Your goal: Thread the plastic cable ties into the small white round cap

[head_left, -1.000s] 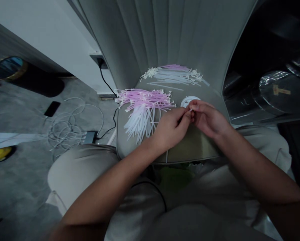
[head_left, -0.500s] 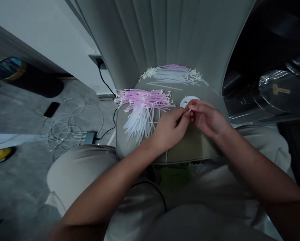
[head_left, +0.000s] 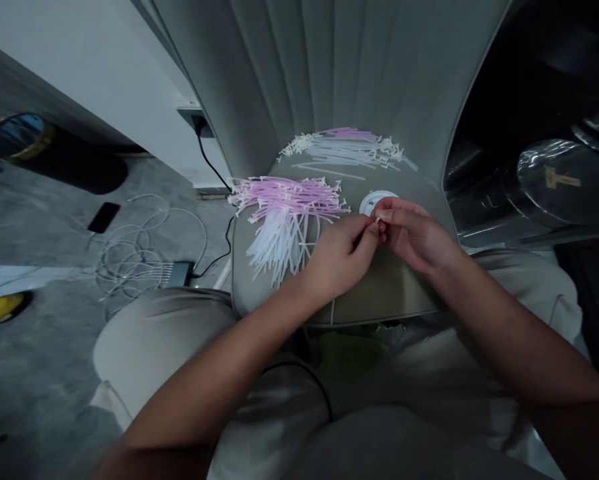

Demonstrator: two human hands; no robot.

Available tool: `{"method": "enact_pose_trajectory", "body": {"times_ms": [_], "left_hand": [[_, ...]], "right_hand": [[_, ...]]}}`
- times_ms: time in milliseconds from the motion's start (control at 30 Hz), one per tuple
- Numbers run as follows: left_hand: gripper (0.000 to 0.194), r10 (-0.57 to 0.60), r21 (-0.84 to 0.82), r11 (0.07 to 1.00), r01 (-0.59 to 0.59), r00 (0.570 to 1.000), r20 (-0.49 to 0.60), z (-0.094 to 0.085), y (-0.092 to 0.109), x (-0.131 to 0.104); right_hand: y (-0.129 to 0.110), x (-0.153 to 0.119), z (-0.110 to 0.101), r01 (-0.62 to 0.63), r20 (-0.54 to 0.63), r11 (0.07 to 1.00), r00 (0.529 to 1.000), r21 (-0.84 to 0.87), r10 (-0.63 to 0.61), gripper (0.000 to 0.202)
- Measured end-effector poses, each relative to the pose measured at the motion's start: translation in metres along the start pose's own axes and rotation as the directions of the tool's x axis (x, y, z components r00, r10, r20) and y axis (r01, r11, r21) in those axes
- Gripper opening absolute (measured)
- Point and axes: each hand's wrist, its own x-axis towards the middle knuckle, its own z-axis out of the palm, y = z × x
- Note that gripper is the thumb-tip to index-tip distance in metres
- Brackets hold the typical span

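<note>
My left hand [head_left: 342,252] is closed, thumb against fingers, over the chair seat. A thin white stick [head_left: 332,312] shows below it, running out from under the hand to the seat's front edge. My right hand [head_left: 412,230] pinches a small white piece [head_left: 378,219] where both hands' fingertips meet; its exact shape is too small to make out. Just behind the fingers lies a round white lid-like disc [head_left: 374,199], partly covered by my right hand. Left of my hands is a pile of pink sticks with small white end pieces [head_left: 289,197], overlapping a fan of plain white sticks [head_left: 277,247].
Toward the backrest lies another row of white sticks [head_left: 347,152] with small end pieces. The grey chair seat [head_left: 409,293] sits between my knees. On the floor at left are tangled cables [head_left: 129,260], a phone [head_left: 104,217] and a black cylinder [head_left: 79,157].
The small white piece at my fingertips has shifted slightly, and the right thumb has moved a little left. The piles and disc stay where they were.
</note>
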Motion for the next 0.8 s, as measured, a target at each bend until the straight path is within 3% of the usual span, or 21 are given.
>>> {"method": "enact_pose_trajectory", "body": {"times_ms": [800], "left_hand": [[0.028,0.032,0.032,0.999,-0.032,0.999,0.010,-0.0017,0.0011,-0.0011]], "right_hand": [[-0.0014,-0.0016,0.0014,-0.023,0.010,0.998,1.000,-0.055,0.024,0.009]]}}
